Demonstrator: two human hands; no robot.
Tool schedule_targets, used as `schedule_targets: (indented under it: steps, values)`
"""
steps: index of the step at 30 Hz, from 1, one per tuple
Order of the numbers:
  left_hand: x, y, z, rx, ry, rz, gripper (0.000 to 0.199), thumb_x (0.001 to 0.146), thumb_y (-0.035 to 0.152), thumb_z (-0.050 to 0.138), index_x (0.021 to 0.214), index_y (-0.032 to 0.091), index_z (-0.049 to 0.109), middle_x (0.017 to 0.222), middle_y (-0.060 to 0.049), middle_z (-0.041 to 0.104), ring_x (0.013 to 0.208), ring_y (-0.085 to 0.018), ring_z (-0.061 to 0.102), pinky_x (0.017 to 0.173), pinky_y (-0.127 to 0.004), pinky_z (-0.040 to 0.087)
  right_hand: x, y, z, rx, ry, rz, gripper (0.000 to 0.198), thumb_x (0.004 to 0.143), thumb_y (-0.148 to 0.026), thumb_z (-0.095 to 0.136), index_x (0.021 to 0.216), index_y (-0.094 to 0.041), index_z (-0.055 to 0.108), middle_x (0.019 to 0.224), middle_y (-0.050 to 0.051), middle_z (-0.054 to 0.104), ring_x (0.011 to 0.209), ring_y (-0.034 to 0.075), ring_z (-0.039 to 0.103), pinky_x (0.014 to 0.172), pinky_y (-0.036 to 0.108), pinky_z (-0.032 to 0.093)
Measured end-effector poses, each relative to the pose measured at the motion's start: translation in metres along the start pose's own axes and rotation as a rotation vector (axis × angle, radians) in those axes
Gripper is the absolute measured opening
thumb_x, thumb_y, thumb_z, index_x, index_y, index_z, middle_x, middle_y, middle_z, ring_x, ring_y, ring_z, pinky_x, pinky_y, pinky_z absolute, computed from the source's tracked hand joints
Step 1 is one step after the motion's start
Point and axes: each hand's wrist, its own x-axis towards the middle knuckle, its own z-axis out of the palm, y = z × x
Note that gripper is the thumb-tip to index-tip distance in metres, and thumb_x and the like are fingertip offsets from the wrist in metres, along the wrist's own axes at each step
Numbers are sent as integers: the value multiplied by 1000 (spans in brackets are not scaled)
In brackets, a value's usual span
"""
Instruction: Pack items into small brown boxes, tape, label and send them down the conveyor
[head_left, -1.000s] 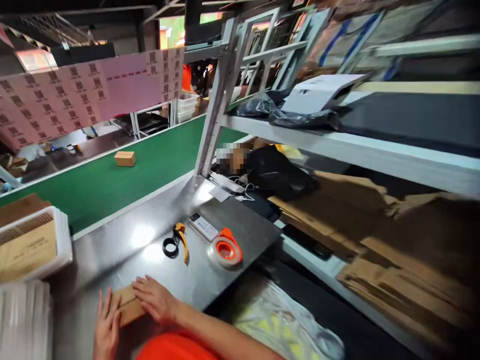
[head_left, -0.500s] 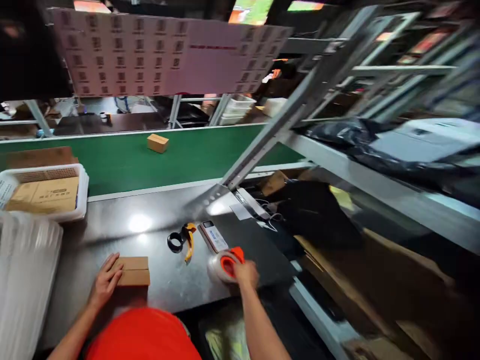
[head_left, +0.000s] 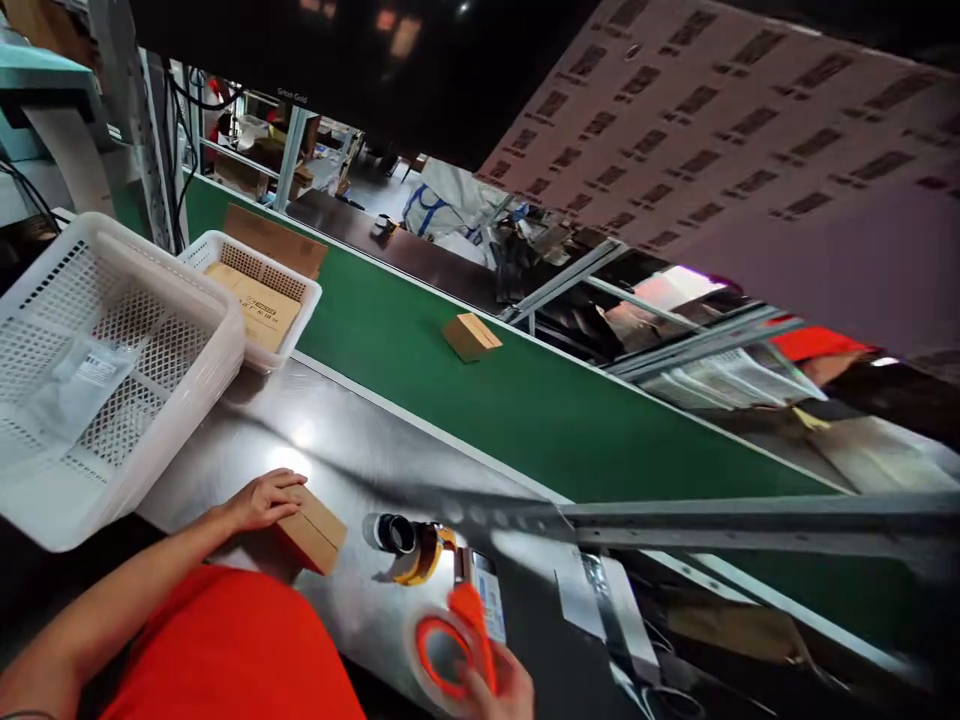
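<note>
A small brown cardboard box lies on the metal table. My left hand rests on its left end, fingers laid over the top. At the lower middle, my right hand is wrapped around an orange tape dispenser carrying a roll of clear tape. The dispenser is apart from the box and blurred by motion. Between the two hands lie a black ring-shaped roll and a yellow cutter-like tool. A phone-like device with a white label sits just behind the dispenser.
Stacked white baskets stand at the left, with a plastic bag inside the top one. Behind them another white basket holds flat cardboard. A green conveyor belt runs past the table, carrying another cardboard box. A metal post juts in from the right.
The view has turned left and tilted, bringing the stacked baskets fully into sight. My right hand has lifted the tape dispenser and turned it. My left hand stays on the box.
</note>
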Motion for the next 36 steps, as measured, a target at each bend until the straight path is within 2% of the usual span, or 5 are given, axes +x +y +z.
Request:
schedule_targets:
  steps: [8, 12, 17, 23, 36]
  values:
    - [2, 3, -1, -28, -8, -57, 31, 99, 37, 59, 116, 30, 84, 150, -7, 68, 145, -28, 56, 126, -50, 41, 45, -146, 101, -146, -333, -964, 77, 80, -8, 54, 153, -34, 54, 136, 13, 53, 119, 30, 65, 95, 48, 62]
    - [0, 16, 0, -85, 38, -55, 30, 98, 35, 59, 113, 30, 84, 149, -7, 69, 151, -30, 50, 130, -54, 34, 51, -141, 107, -202, -325, -987, 80, 82, -6, 53, 157, -34, 49, 135, 13, 52, 117, 29, 64, 95, 47, 62]
    - [-2, 55, 2, -348, 555, -412, 38, 97, 51, 59, 95, 19, 79, 113, -15, 79, 111, -28, 72, 102, -44, 57, 51, -132, 101, -252, -352, -988, 77, 85, -7, 52, 157, -35, 49, 137, 14, 50, 119, 30, 64, 94, 48, 63]
    - [3, 91, 4, -1124, 276, -859, 55, 76, 72, 75, 89, 18, 70, 78, -1, 71, 67, -15, 65, 62, -27, 51, 47, -140, 105, -249, -343, -981, 80, 86, -6, 52, 158, -39, 46, 134, 13, 51, 116, 30, 66, 91, 47, 63]
    - [8, 81, 2, -978, 297, -962, 42, 67, 56, 83, 79, 19, 66, 65, 4, 62, 61, -14, 58, 60, -27, 45, 55, -177, 85, -288, -650, -900, 73, 92, -17, 59, 162, -33, 44, 141, 16, 56, 123, 31, 64, 102, 49, 60]
